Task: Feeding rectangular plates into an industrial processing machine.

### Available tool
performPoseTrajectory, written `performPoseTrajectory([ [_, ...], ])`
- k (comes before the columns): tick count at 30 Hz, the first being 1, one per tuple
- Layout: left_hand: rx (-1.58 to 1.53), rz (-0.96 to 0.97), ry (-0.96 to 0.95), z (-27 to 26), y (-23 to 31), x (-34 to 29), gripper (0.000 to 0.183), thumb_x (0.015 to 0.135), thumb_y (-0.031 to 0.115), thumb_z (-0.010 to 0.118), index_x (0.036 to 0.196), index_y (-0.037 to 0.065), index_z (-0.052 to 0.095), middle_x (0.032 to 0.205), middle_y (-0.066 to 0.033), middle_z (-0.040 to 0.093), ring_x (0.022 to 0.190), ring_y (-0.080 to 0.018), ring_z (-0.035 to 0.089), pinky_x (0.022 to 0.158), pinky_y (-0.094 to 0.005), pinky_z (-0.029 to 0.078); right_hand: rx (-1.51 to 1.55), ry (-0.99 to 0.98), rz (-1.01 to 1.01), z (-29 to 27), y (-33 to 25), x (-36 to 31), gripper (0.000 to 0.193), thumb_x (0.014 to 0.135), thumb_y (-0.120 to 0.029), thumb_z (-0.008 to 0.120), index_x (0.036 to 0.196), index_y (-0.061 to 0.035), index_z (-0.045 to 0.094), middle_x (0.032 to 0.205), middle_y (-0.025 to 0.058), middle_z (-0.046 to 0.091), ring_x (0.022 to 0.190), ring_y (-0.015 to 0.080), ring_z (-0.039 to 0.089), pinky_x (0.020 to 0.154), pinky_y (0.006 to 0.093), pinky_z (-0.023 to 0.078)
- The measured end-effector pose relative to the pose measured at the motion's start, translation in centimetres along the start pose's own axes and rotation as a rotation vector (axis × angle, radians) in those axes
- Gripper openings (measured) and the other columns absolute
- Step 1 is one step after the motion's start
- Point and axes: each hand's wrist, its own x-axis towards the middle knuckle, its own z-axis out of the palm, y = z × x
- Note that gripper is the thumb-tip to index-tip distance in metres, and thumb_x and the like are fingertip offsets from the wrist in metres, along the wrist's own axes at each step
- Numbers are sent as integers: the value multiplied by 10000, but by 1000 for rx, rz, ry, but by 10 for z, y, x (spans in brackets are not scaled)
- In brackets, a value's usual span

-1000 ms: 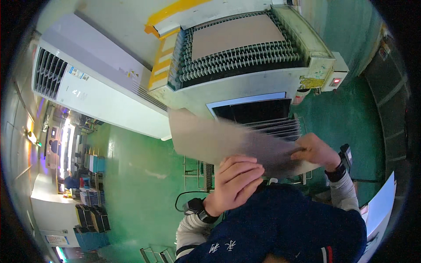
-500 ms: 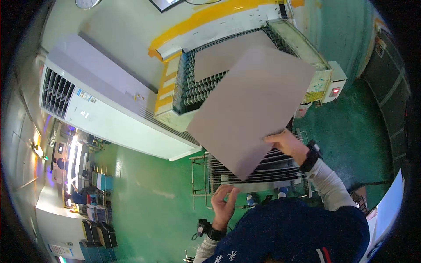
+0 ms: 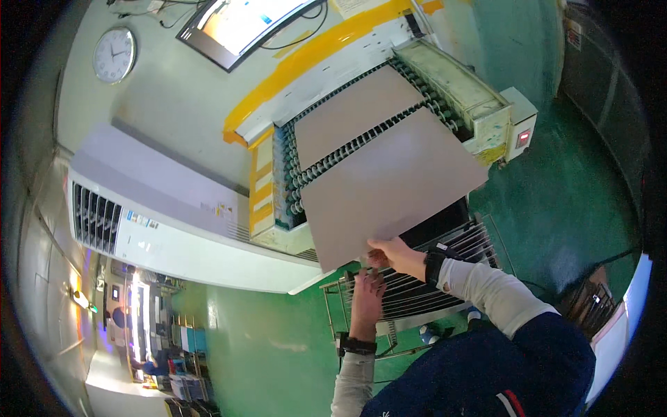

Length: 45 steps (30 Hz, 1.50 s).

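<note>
A flat, pinkish-grey rectangular panel (image 3: pixel 396 187) spans from the rollers toward me, its far part over the roller conveyor (image 3: pixel 292 187). My right hand (image 3: pixel 397 256) grips its near edge, thumb on top and fingers beneath. Close by, below the panel's near corner, my left hand (image 3: pixel 368 292) is raised with its fingers up beside the right hand. Those fingers are blurred, and I cannot tell whether they touch the panel. A second similar panel (image 3: pixel 361 115) lies on the rollers beyond a narrow gap. Under the near panel stands a wire rack (image 3: pixel 445 278) with a dark surface partly showing.
A white air conditioner (image 3: pixel 180 229) lines the left of the conveyor. The conveyor's side carries a control box (image 3: pixel 522 128) with a red-lit switch. A screen (image 3: pixel 243 28) and a round clock (image 3: pixel 114 55) hang on the wall. Green floor (image 3: pixel 264 340) spreads to the left.
The near panel has turned to line up with the panel on the rollers. My right hand has moved left along with it, and my left hand has come up toward the panel's near edge.
</note>
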Motion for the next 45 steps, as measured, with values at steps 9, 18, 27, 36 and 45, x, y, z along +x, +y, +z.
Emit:
performPoseTrajectory([
  [9,-157,-83,-429,21,29,95,432,1054,458,371,1225,93,527,1064,-53,589,903,-200,534,793,-368,475,-395,-263,254,-38,-18,9,333,968,-332,602,913,-12,674,815,88,689,674,171,660,600,298,551],
  [18,-283,83,155,22,29,128,192,999,204,575,1143,78,588,1129,-81,648,1035,-241,595,880,-413,556,-536,-135,126,-158,-134,-106,289,988,-292,572,973,-26,684,841,66,700,718,147,672,631,274,556],
  [27,-307,126,169,41,31,140,171,984,210,594,1130,120,591,1151,-64,653,1073,-239,592,871,-422,543,-99,865,-474,-488,-216,-93,274,907,-290,653,1123,-134,590,916,34,613,668,168,586,567,320,487],
  [36,-254,80,175,48,23,143,235,1000,244,570,1175,88,582,1138,-99,644,1057,-270,603,883,-431,537,-54,931,-538,-546,-251,-72,603,911,-336,673,1421,-116,436,1261,43,567,876,213,609,696,384,516],
  [45,-132,-26,53,83,9,145,308,1001,247,574,1181,-2,573,1099,-120,634,1037,-267,613,908,-381,549,11,953,-557,-490,-275,-63,658,908,-276,690,1461,-70,399,1332,87,561,899,219,641,727,373,548],
])
